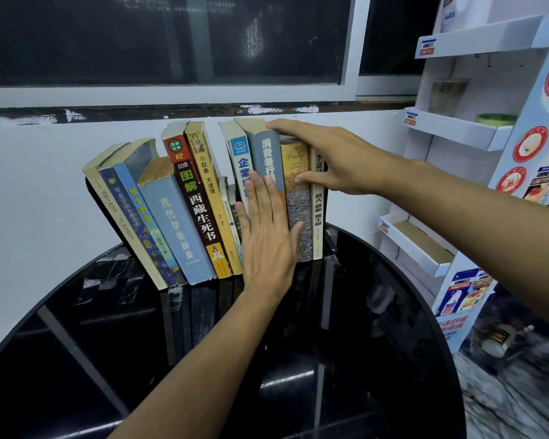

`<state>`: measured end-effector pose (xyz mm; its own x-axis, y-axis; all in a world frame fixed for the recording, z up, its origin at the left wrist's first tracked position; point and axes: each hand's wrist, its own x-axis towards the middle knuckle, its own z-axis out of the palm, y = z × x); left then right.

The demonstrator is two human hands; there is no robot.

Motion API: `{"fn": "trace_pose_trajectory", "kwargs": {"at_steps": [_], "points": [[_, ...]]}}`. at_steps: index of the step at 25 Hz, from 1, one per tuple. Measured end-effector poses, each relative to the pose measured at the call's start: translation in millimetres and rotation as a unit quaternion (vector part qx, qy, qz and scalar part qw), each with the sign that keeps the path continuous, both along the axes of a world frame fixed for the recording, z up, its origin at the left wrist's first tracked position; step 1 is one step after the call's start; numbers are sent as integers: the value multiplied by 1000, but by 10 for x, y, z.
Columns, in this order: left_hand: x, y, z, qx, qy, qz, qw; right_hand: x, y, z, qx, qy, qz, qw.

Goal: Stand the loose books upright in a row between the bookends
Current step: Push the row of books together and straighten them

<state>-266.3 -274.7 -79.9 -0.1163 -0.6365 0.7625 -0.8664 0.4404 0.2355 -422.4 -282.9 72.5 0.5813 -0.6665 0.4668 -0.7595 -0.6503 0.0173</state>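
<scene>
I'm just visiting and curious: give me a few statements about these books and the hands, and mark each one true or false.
1. The books stand on a round black table. True.
2. The left hand lies flat against the book spines. True.
3. The right hand rests idle on the tabletop. False: it reaches over the tops of the books at the right end of the row.
4. Every book stands perfectly straight. False: those at the left end lean to the left.
5. The spine reading "Troy" is at the far left. False: it is near the right end.
</scene>
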Motion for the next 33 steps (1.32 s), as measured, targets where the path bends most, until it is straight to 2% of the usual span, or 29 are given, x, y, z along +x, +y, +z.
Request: {"fn": "trace_pose_trajectory", "kwargs": {"at_steps": [11, 19, 23, 33], "points": [[24, -22, -26, -8, -16, 4, 1000, 4, -1, -48, -23, -10, -7, 1000], [-77, 139, 10, -3, 23, -45, 999, -194, 45, -27, 29, 41, -16, 999], [-198, 75, 3, 6, -5, 7, 1000, -344, 32, -90, 24, 47, -25, 998], [-214, -11, -50, -23, -39, 56, 997, -347, 0, -173, -10, 14, -30, 999]]}}
